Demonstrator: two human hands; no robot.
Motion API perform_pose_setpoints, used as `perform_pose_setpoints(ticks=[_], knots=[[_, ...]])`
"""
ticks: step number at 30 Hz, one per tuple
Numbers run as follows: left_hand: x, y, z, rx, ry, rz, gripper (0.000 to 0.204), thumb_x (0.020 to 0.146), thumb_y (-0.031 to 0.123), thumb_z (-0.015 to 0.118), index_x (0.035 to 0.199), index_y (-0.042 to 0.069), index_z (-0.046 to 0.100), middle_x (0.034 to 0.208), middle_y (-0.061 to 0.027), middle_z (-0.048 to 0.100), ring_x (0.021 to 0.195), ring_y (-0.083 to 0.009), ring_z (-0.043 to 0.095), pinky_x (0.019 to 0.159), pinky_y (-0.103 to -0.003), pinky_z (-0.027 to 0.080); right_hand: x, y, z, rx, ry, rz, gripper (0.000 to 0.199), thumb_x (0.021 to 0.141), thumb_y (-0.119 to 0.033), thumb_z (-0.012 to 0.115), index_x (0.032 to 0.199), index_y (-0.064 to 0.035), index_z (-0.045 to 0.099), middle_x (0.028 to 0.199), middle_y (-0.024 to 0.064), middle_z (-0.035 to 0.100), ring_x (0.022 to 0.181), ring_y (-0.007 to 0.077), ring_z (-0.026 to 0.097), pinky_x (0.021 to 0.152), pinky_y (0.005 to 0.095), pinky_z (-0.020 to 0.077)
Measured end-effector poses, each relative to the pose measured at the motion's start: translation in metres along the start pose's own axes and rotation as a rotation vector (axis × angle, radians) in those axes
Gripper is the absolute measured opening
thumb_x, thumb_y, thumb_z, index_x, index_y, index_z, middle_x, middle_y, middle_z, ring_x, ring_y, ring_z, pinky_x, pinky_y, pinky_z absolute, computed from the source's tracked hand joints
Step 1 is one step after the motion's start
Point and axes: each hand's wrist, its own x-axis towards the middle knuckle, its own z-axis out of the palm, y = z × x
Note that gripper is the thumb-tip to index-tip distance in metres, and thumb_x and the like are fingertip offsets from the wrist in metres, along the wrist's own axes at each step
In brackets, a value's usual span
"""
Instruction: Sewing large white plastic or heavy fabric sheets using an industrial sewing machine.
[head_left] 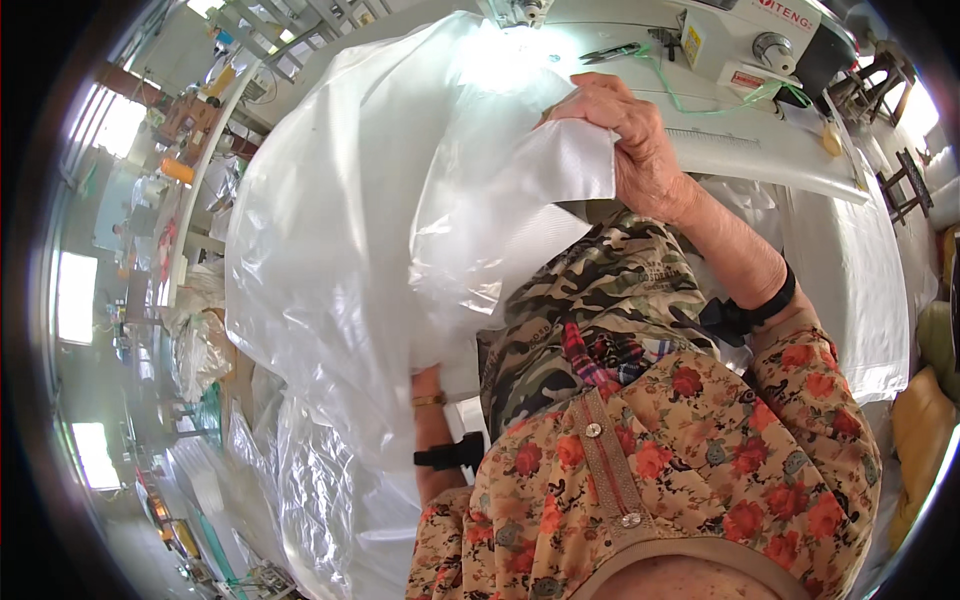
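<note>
A large white woven plastic sheet with a clear, shiny film [330,200] hangs over the table's near edge and reaches up to the sewing machine's lit needle area [515,50]. My right hand [630,135] is closed on the folded edge of this sheet, just to the near right of the light. My left forearm [428,400], with a bracelet at the wrist, goes in behind the sheet. The sheet hides my left hand, so its fingers do not show.
Thread snips [610,53] and loose green thread [690,100] lie on the table beside the sewing machine's body [745,45]. More white sheeting [845,290] hangs at the right. Crumpled clear plastic [200,350] and a cluttered rack with an orange thread cone [177,171] are at left.
</note>
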Motion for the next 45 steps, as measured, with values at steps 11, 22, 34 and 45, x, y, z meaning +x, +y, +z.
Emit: perform_pose_setpoints(ticks=[11, 22, 34, 45], knots=[[-0.021, 0.057, -0.101, 0.337, -0.327, 0.302, 0.054, 0.093, 0.04, 0.063, 0.132, 0.003, 0.056, 0.129, -0.0175, 0.061, 0.116, -0.0317, 0.059, 0.102, -0.039, 0.042, -0.047, -0.008, 0.031, -0.25, -0.314, -0.05, 0.042, 0.069, -0.003, 0.072, 0.109, -0.0146, 0.063, 0.097, -0.0004, 0.069, 0.093, 0.0169, 0.066, 0.105, 0.0459, 0.0417], [-0.051, 0.226, -0.037, 0.229, 0.469, 1.053, 0.05, 0.076, 0.012, 0.082, 0.119, 0.0, 0.061, 0.133, -0.022, 0.052, 0.116, -0.0338, 0.058, 0.092, -0.045, 0.05, -0.04, -0.016, 0.029, -0.286, -0.482, -0.028, 0.045, 0.069, -0.006, 0.071, 0.113, -0.013, 0.064, 0.08, 0.0013, 0.064, 0.083, 0.0191, 0.066, 0.107, 0.0457, 0.0385], [-0.041, 0.22, -0.083, 0.121, 0.598, 0.662, 0.03, 0.065, -0.009, 0.062, 0.092, -0.001, 0.069, 0.086, -0.0106, 0.063, 0.078, -0.029, 0.062, 0.068, -0.035, 0.05, -0.024, -0.015, 0.012, -0.325, -0.547, -0.147, 0.018, 0.078, -0.005, 0.062, 0.095, -0.0113, 0.066, 0.072, 0.0004, 0.061, 0.075, 0.0201, 0.066, 0.108, 0.047, 0.0383], [-0.106, -0.038, -0.257, -0.333, 1.359, -0.246, 0.024, 0.087, 0.019, 0.071, 0.086, -0.005, 0.07, 0.066, -0.0013, 0.058, 0.055, -0.0107, 0.045, 0.051, -0.027, 0.043, -0.088, 0.084, -0.046, -0.003, 0.542, 0.676, 0.018, 0.098, -0.015, 0.054, 0.101, -0.0026, 0.067, 0.093, 0.0032, 0.067, 0.087, 0.0152, 0.059, 0.08, 0.0306, 0.047]])
